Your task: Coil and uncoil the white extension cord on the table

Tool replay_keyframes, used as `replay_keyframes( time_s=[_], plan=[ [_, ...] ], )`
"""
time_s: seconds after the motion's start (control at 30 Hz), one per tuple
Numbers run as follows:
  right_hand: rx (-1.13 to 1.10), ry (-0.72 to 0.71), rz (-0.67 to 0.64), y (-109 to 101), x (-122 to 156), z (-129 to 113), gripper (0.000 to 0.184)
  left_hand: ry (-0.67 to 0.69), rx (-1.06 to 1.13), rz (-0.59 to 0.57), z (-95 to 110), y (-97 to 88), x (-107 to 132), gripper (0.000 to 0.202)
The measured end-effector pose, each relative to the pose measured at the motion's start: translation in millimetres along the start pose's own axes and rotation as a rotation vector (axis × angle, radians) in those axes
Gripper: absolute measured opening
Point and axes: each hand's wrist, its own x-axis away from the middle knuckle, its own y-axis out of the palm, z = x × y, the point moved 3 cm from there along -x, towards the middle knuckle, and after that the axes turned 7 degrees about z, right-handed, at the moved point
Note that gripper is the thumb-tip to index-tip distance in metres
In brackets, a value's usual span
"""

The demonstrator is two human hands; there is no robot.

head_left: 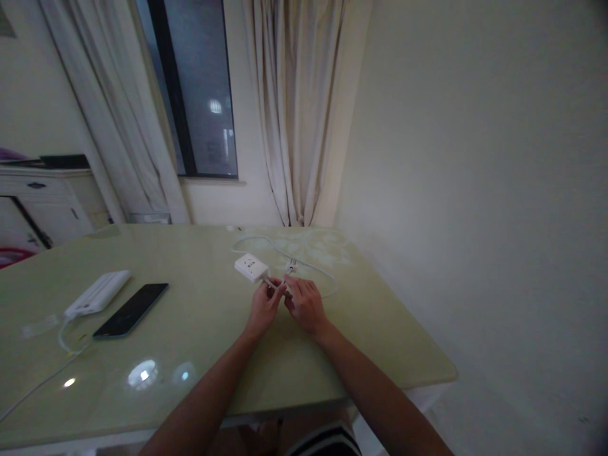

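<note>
Close together over the table, my left hand (265,306) and my right hand (306,305) are both closed on the white power cord (278,286). A small white power strip (251,267) with socket holes on its face lies just beyond my left hand, joined to the cord. Past my right fingertips is the plug (291,265), its prongs pointing away from me. Part of the cord (266,239) loops loosely on the tabletop behind the strip and round to the right. My fingers hide the stretch of cord between them.
On the left of the glossy green table (204,354) lie a black smartphone (132,310) and a white power bank (99,292) with a white cable (42,383). A wall (475,190) rises along the right side. Curtains (299,114) hang behind the table.
</note>
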Motion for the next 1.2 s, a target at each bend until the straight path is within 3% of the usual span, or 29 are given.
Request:
replay_keyframes(
  time_s=[0.2, 0.3, 0.4, 0.47, 0.57, 0.67, 0.73, 0.9, 1.03, 1.2],
  plan=[
    [0.017, -0.004, 0.049, -8.9, 2.7, 7.3, 0.034, 0.046, -0.001, 0.092, 11.5, -0.7, 4.1, 0.046],
    [-0.015, -0.089, 0.036, -11.9, 3.7, 6.0, 0.032, 0.059, -0.057, 0.126, 17.9, -8.2, -1.0, 0.049],
    [-0.081, -0.191, 0.055, -13.0, 3.9, 2.1, 0.030, 0.028, 0.018, 0.091, 19.7, -14.5, -7.9, 0.055],
    [-0.108, -0.208, 0.095, -12.8, 5.1, 2.5, 0.030, -0.061, 0.134, 0.044, 17.2, -16.3, -11.3, 0.056],
    [-0.068, -0.144, 0.146, -11.1, 9.1, 10.4, 0.024, -0.180, 0.256, -0.015, 13.5, -15.7, -12.0, 0.058],
    [0.021, -0.062, 0.176, -11.9, 12.7, 21.2, 0.015, -0.176, 0.282, -0.068, 14.1, -12.6, -9.1, 0.061],
    [0.072, -0.043, 0.170, -14.6, 13.1, 24.8, 0.022, -0.187, 0.290, -0.099, 14.0, -9.4, -6.8, 0.060],
    [0.161, -0.035, 0.202, -24.0, 8.0, 16.9, 0.030, -0.243, 0.324, -0.015, 9.4, -7.5, -7.2, 0.057],
    [0.025, -0.039, 0.276, -26.8, 3.2, 4.2, 0.018, -0.360, 0.423, 0.033, 3.8, -10.1, -10.3, 0.054],
    [-0.136, 0.062, 0.329, -25.1, 6.5, 3.4, 0.016, -0.482, 0.573, -0.074, 0.7, -7.2, -10.7, 0.048]
  ],
)
